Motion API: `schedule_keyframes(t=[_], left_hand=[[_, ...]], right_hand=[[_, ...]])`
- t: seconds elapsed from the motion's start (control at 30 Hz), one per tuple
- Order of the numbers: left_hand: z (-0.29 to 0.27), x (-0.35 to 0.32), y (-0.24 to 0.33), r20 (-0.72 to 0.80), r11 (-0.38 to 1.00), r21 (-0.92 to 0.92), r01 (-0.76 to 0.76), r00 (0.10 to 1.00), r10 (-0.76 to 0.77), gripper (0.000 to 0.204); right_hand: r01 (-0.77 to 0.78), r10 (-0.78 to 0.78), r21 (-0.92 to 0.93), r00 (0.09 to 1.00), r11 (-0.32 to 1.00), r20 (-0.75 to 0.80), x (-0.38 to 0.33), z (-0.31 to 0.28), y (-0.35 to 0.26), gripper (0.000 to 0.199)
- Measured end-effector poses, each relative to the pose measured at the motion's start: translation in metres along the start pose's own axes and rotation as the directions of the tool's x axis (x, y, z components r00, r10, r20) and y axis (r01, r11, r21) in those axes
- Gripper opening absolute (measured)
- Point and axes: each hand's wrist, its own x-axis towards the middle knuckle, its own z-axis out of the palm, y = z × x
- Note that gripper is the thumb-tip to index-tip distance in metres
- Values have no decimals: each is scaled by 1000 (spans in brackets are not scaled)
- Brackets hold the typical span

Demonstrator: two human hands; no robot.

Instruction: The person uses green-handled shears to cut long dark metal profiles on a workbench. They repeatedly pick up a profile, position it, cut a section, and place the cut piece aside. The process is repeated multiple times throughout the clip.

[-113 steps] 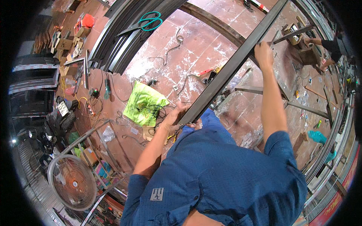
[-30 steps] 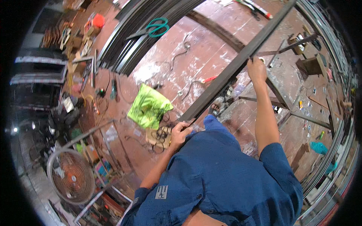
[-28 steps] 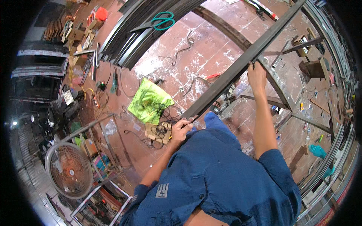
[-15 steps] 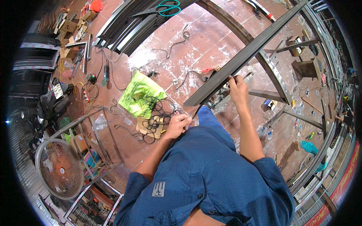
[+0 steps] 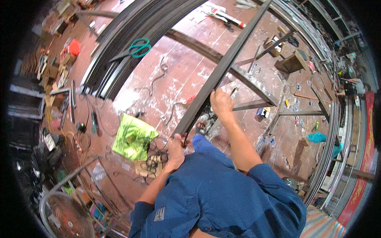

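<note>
both hands grip a long dark bar (image 5: 222, 67) slanting over the floor (image 5: 178, 79), left hand (image 5: 175, 147) clenched at its near end, right hand (image 5: 221, 104) closed around it higher up.

brightness: even daylight over the middle, the pale paint-splashed floor (image 5: 186, 75) brightest.
dim zones: the left side around the fan (image 5: 65, 216) falls into deep shade, detail lost.
shadows: soft and short, no hard edges under the long dark metal bar (image 5: 222, 71).
glare: mild sheen on the stacked metal strips (image 5: 131, 35).
distortion: strong fisheye, straight lengths bow toward the rim; black corners ring the view.
sharpness: centre fairly crisp, right hand (image 5: 221, 104) slightly soft; rim smeared.
</note>
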Motion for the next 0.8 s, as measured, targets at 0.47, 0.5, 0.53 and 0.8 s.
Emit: schedule_keyframes(t=[0.47, 0.5, 0.53, 0.8], left_hand=[[8, 23, -4, -202, 990, -111, 89, 973, -111, 49], [12, 20, 3, -212, 985, -123, 124, 966, -149, 49], [15, 19, 7, -221, 978, -134, 159, 957, -186, 49], [-8, 5, -5, -18, 997, 71, -7, 1000, 9, 34]], right_hand=[[-44, 41, 98, 999, 994, 33, 46, -15, 11, 40], [-42, 42, 92, 999, 995, 6, 49, -8, 16, 38], [-40, 42, 85, 999, 996, -20, 52, -2, 22, 37], [-74, 78, 109, 996, 991, -33, 59, -16, 26, 36]])
